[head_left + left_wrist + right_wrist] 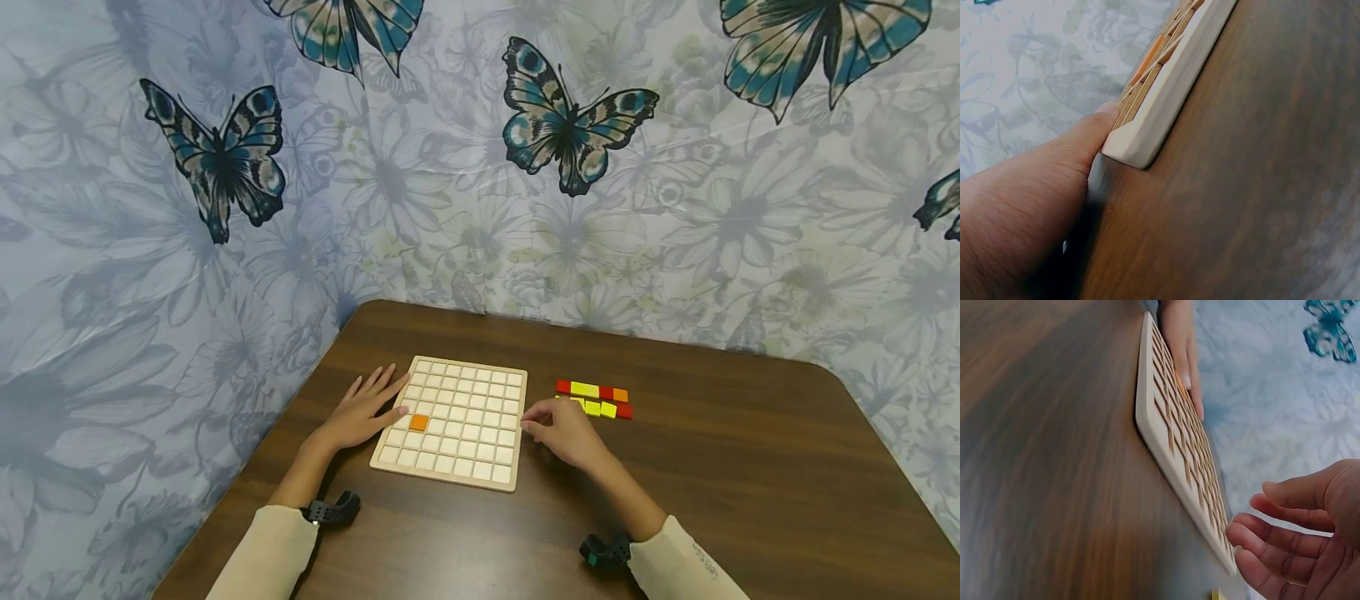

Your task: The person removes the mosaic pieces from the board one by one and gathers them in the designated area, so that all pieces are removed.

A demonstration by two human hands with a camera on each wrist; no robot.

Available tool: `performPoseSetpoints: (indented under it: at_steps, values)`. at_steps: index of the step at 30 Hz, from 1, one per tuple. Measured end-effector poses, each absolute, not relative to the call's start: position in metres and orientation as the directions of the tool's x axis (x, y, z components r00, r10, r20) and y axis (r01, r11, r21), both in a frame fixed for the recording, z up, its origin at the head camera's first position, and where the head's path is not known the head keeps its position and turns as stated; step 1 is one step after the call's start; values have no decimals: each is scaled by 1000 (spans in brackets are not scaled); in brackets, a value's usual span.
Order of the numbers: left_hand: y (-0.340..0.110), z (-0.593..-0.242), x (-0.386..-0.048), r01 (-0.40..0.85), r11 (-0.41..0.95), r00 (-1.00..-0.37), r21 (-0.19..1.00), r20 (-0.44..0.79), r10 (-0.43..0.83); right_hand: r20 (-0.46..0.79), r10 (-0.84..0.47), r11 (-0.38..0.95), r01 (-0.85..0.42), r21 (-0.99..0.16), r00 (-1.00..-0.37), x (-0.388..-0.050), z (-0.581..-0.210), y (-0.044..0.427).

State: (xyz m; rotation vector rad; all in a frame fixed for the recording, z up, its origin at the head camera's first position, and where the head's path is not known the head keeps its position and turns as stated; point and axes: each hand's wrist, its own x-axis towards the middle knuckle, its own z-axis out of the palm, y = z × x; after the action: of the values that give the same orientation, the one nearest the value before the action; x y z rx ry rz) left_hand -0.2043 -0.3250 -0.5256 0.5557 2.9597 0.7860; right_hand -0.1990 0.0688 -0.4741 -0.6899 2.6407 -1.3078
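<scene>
A pale wooden grid board (pixel 447 477) lies on the table, its square cells cream coloured. One orange square tile (pixel 418 423) sits in a cell toward its left side. My left hand (pixel 367 411) is spread flat at the board's left edge, the thumb resting on the rim. Just off the right edge hovers my right hand (pixel 562 429), loosely bent. In the right wrist view, its fingers (pixel 1285 540) show nothing between them and the thumb. Behind that hand are two rows of red, yellow and orange tiles (pixel 585 389), the nearer row partly hidden by it.
The brown wooden table (pixel 720 450) extends far to the right of the tiles. A butterfly-patterned cloth (pixel 465 208) hangs behind and to the left of it. Black bands (pixel 333 509) are worn on both wrists.
</scene>
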Motion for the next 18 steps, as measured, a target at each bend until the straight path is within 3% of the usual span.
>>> performPoseSetpoints:
  at_steps: [18]
  values:
    - [-325,-526,-205,328,813,-936,481,51,348,187,-629,536,-595,-599,-755,-190,-462,-2]
